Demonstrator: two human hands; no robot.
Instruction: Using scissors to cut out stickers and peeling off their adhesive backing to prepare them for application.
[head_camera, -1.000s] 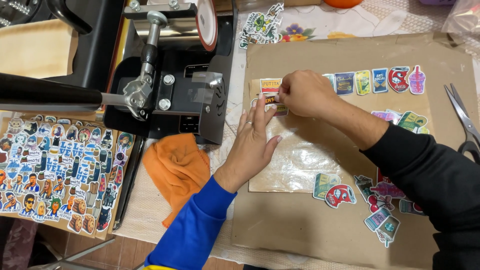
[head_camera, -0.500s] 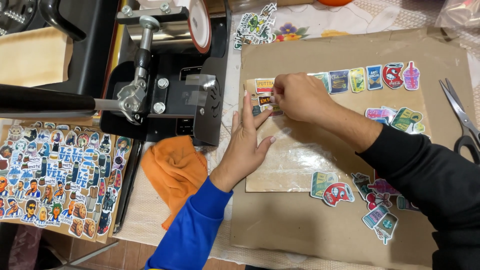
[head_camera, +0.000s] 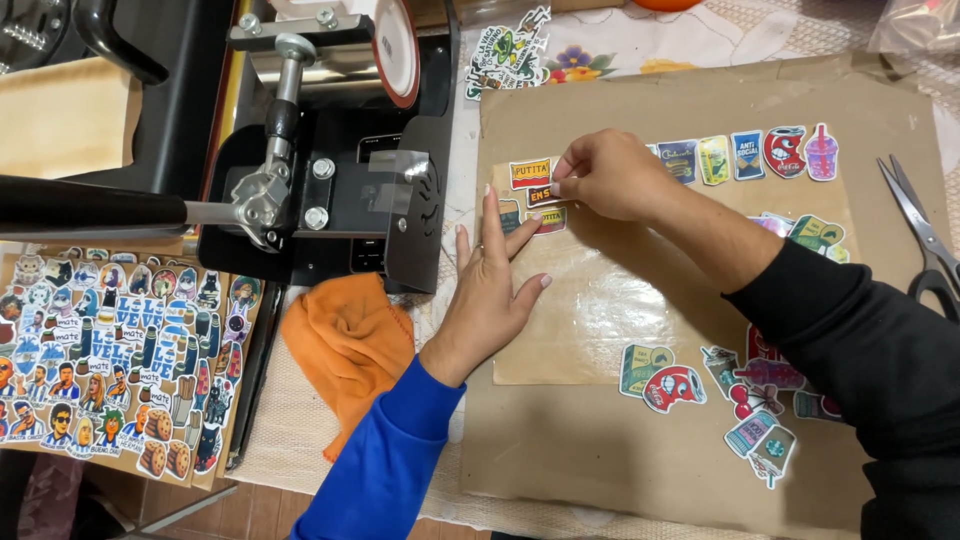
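- The brown paper sheet (head_camera: 620, 450) is lying right of the black heat press (head_camera: 330, 180).
- The clear film (head_camera: 600, 310) is resting on it.
- The left hand (head_camera: 492, 290) is pressing flat, fingers spread, on the film's left edge.
- The right hand (head_camera: 610, 175) is pinching a small sticker (head_camera: 541, 195) at the film's far-left corner.

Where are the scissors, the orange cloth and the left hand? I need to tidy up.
scissors (head_camera: 925, 240): head view, on the blades near the pivot.
orange cloth (head_camera: 350, 345): head view, on its middle folds.
left hand (head_camera: 490, 295): head view, on its back.
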